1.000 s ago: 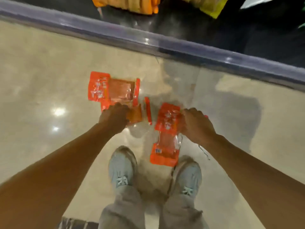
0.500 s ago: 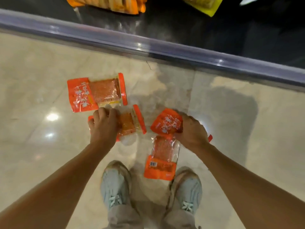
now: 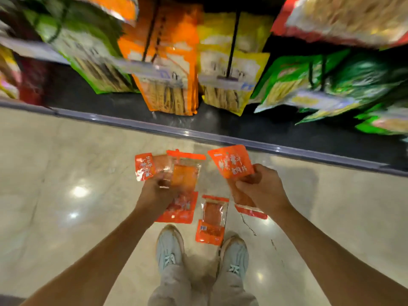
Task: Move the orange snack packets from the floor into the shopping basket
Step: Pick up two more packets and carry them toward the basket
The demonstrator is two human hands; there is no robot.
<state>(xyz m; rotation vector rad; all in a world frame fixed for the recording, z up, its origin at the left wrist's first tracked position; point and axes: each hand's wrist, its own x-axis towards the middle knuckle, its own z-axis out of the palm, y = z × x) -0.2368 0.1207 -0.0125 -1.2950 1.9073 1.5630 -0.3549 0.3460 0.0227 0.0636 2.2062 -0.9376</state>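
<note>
While both arms reach down twd the glossy beige floor [image 3: 55, 164], each hand has hold of an orange snack pkt. Left hand [image 3: 157, 192]: fingers [image 3: 163, 180] curled round the mid of the window pkt [image 3: 185, 173], which has a clear panel, its hang-strip end pointing far and its barcode end near. Can't tell if that's one pkt or two overlapped. Just left of it & partly behind sits the far-left pkt [image 3: 143, 165], white lettering on orange; lying on the floor or lifted w/ the other, can't tell.

Right hand [image 3: 261, 188]: fingers [image 3: 244, 184] wrapped on the label pkt [image 3: 230, 161]. Its orange printed end sticks out far-left of the hand, and a thin red strip end shows on the near side under the wrist.

Btwn the hands & nearer the person, the floor pkt [image 3: 212, 219] lies flat on the floor, untouched, barcode end near. It's just beyond the toe of the right shoe [image 3: 234, 253], w/ the left shoe [image 3: 169, 248] to its left.

Far side: grey shelf edge strip [image 3: 220, 138], dark base behind it. Above hang an orange bag [image 3: 170, 62], a yellow bag [image 3: 229, 69] & green bags [image 3: 331, 80], all blurred.
</note>
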